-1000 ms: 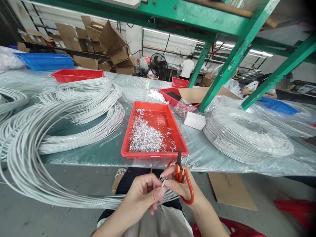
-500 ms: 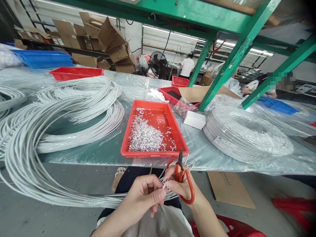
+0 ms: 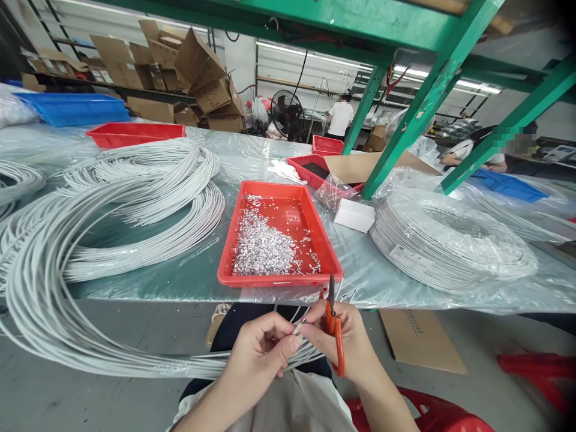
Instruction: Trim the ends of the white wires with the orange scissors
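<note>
My left hand (image 3: 265,345) is closed, thumb and fingers pinching the end of a thin white cable (image 3: 297,328). Orange-handled scissors (image 3: 333,324) hang in my right hand (image 3: 344,336), their dark blades pointing up and away. The thumb and forefinger of that same hand meet at the cable's tip, where a small dark end shows. More cable ends run behind my fingers, from a bundle of white cables (image 3: 193,366) over my lap. Just beyond my hands, a red tray (image 3: 225,252) holds a heap of small silvery pieces (image 3: 265,246).
Big white cable coils (image 3: 148,252) cover the table's left side. A plastic-wrapped coil (image 3: 450,240) and a white box (image 3: 354,215) sit on the right. Green posts (image 3: 432,96) rise from the table. Two people are farther back. A red stool (image 3: 432,414) stands below right.
My right hand has turned, so the scissors now stand more edge-on. Both hands still meet at the cable end, slightly higher. The view has shifted a little.
</note>
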The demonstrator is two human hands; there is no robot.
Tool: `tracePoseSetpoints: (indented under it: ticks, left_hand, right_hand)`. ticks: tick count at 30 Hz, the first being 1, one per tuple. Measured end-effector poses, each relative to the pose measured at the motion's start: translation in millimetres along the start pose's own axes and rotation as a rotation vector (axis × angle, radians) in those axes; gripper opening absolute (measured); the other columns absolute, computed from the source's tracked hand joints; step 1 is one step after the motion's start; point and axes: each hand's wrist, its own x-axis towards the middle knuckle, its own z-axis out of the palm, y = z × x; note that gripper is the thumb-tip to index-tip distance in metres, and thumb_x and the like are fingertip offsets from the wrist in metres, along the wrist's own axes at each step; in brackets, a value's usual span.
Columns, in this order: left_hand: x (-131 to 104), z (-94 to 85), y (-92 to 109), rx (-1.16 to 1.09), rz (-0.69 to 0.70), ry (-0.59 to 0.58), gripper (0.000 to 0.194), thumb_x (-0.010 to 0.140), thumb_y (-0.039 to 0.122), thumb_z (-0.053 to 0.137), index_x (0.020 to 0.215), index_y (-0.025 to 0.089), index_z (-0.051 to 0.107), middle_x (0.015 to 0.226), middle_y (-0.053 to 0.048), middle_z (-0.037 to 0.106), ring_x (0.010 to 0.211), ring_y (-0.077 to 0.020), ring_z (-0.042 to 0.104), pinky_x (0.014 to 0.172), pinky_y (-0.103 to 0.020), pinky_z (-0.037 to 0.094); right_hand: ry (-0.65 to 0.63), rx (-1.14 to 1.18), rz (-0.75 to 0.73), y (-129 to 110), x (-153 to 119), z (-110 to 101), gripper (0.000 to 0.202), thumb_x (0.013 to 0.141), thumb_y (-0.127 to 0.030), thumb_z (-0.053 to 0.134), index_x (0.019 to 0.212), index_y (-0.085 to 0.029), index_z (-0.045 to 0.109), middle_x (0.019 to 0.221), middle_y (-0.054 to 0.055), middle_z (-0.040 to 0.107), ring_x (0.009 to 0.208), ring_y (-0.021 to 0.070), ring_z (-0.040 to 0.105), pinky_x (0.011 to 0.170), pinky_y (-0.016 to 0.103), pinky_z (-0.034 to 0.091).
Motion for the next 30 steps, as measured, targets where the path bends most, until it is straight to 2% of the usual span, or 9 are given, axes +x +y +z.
tracePoseSetpoints:
  ticks: [8, 13, 18, 25, 30]
  left_hand:
    - [2, 0.8, -10, 0.123, 0.077, -0.004, 0.02, 0.077, 0.032, 0.058, 0.067, 0.015, 0.055, 0.053, 0.006, 0.043, 0.045, -0.0069, 0.041, 0.042, -0.017, 0.038]
    - [3, 4.6, -9, 0.038, -0.001, 0.0, 0.024, 0.074, 0.036, 0.061, 0.066, 0.016, 0.052, 0.052, 0.007, 0.043, 0.042, -0.0064, 0.043, 0.04, -0.017, 0.04]
    - [6, 5.6, -7, -0.081, -0.059, 0.004, 0.029, 0.069, 0.041, 0.066, 0.065, 0.015, 0.053, 0.054, 0.004, 0.051, 0.041, -0.0058, 0.045, 0.038, -0.016, 0.041]
    - [11, 4.2, -10, -0.19, -0.077, -0.008, 0.031, 0.067, 0.042, 0.068, 0.065, 0.014, 0.055, 0.053, 0.003, 0.055, 0.039, -0.005, 0.045, 0.035, -0.015, 0.041]
    - [12, 3.5, -10, -0.134, -0.085, -0.003, 0.031, 0.07, 0.044, 0.064, 0.067, 0.015, 0.054, 0.053, 0.004, 0.054, 0.038, -0.0061, 0.043, 0.036, -0.017, 0.039]
  right_hand:
    - [-0.001, 0.013, 0.072, -5, 1, -9, 0.017, 0.054, -0.006, 0.079, 0.056, -0.015, 0.064, 0.044, -0.007, 0.047, 0.042, 0.0051, 0.032, 0.04, 0.017, 0.025]
    - [0.107, 0.082, 0.034, 6, 0, -1, 0.017, 0.055, -0.015, 0.079, 0.055, -0.017, 0.062, 0.047, -0.006, 0.05, 0.042, 0.0069, 0.04, 0.043, 0.018, 0.034]
    - [0.173, 0.082, 0.004, 15, 2, 4, 0.017, 0.058, -0.021, 0.078, 0.055, -0.018, 0.062, 0.046, -0.004, 0.054, 0.042, 0.0091, 0.046, 0.041, 0.019, 0.037]
    - [0.228, 0.017, -0.044, 36, -3, -3, 0.015, 0.058, -0.025, 0.077, 0.067, -0.019, 0.067, 0.047, -0.005, 0.05, 0.04, 0.0077, 0.041, 0.04, 0.019, 0.035]
    - [0.29, -0.053, -0.061, 31, 0, -4, 0.012, 0.06, -0.026, 0.076, 0.065, -0.018, 0.068, 0.049, -0.004, 0.053, 0.041, 0.0091, 0.043, 0.041, 0.02, 0.036]
